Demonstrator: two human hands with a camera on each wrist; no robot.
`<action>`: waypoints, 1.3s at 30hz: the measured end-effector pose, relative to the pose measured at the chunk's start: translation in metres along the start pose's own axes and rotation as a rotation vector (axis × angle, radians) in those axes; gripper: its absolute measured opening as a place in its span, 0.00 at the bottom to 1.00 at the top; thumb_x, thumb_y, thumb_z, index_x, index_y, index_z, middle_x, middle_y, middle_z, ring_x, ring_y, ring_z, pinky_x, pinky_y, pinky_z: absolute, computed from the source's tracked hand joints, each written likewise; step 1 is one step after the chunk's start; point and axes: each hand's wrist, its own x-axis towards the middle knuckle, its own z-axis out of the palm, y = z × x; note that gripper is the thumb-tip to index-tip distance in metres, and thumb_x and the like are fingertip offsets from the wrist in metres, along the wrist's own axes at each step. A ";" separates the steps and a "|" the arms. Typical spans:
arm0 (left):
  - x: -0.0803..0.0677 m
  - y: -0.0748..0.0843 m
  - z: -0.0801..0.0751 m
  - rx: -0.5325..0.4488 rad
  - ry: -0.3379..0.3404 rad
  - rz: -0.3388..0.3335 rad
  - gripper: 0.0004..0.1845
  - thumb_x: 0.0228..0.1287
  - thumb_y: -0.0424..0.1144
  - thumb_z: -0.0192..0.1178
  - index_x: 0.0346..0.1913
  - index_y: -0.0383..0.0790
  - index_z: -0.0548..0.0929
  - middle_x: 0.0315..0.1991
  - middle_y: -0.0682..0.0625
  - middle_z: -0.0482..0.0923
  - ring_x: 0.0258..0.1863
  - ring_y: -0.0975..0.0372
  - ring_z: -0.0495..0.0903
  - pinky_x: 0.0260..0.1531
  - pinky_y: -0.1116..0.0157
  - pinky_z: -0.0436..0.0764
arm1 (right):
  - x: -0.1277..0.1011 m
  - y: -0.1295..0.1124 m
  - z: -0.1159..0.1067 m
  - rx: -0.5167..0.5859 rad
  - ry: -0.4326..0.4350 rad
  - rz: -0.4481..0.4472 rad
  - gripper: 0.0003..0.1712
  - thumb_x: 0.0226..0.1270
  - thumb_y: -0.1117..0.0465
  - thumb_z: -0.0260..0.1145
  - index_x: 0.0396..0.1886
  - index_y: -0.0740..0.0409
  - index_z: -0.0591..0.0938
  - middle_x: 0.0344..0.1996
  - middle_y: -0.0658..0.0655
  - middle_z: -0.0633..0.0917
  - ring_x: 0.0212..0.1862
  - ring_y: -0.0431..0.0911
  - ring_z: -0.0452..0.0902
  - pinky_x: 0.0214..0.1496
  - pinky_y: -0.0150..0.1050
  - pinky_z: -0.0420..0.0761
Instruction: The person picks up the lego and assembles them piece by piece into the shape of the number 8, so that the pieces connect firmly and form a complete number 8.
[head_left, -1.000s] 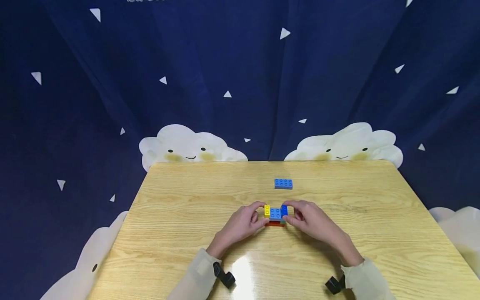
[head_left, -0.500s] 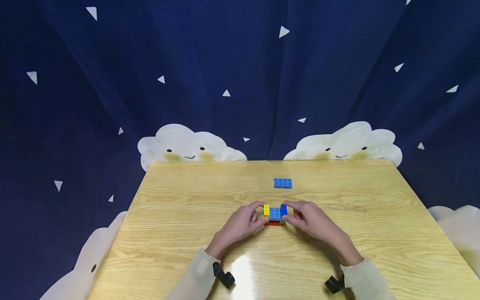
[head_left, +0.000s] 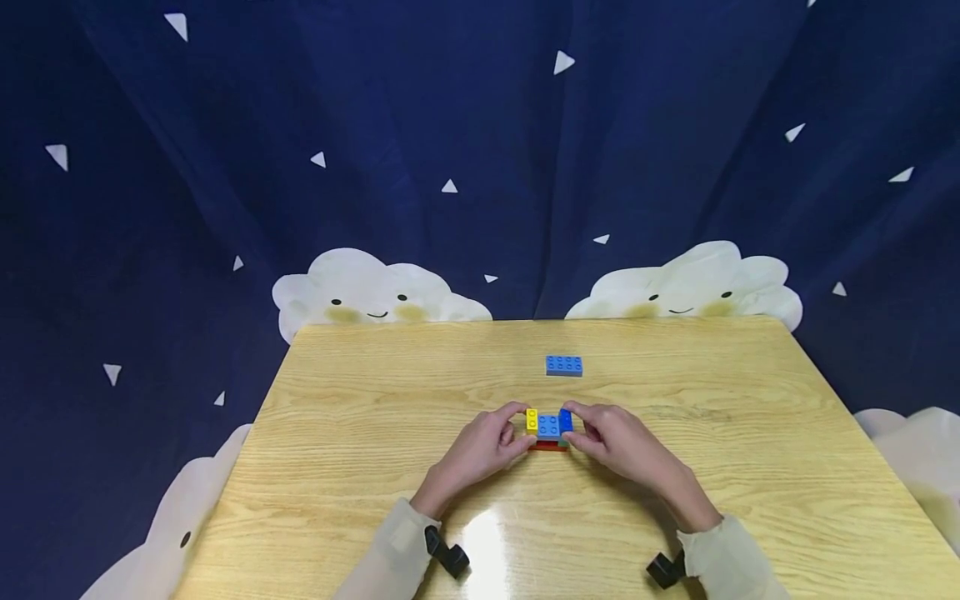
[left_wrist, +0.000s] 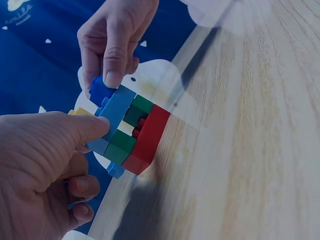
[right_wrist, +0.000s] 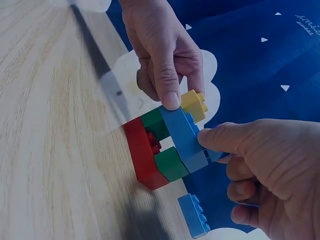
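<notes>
A small brick assembly point(head_left: 549, 427) stands on the wooden table point(head_left: 360, 417). It has a red base point(left_wrist: 150, 140), green bricks point(right_wrist: 170, 163), a light blue brick point(right_wrist: 182, 137) on top, a yellow brick point(right_wrist: 194, 104) at its left end and a dark blue brick point(left_wrist: 100, 90) at its right end. My left hand point(head_left: 504, 433) pinches the assembly's left end, its thumb point(right_wrist: 167, 82) on the light blue brick beside the yellow one. My right hand point(head_left: 596, 432) pinches the right end, its thumb point(left_wrist: 114, 62) at the dark blue brick.
A loose light blue brick point(head_left: 564, 365) lies flat on the table beyond the assembly, also seen as the brick point(right_wrist: 192, 215) in the right wrist view. A dark blue curtain point(head_left: 480, 150) with white clouds hangs behind the table's far edge.
</notes>
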 end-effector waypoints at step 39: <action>0.001 -0.015 -0.005 0.078 -0.014 -0.027 0.25 0.71 0.39 0.66 0.69 0.44 0.79 0.18 0.60 0.68 0.17 0.70 0.64 0.20 0.70 0.63 | 0.000 0.025 0.015 0.256 -0.052 0.065 0.15 0.75 0.51 0.70 0.55 0.50 0.81 0.20 0.43 0.72 0.21 0.33 0.64 0.25 0.31 0.66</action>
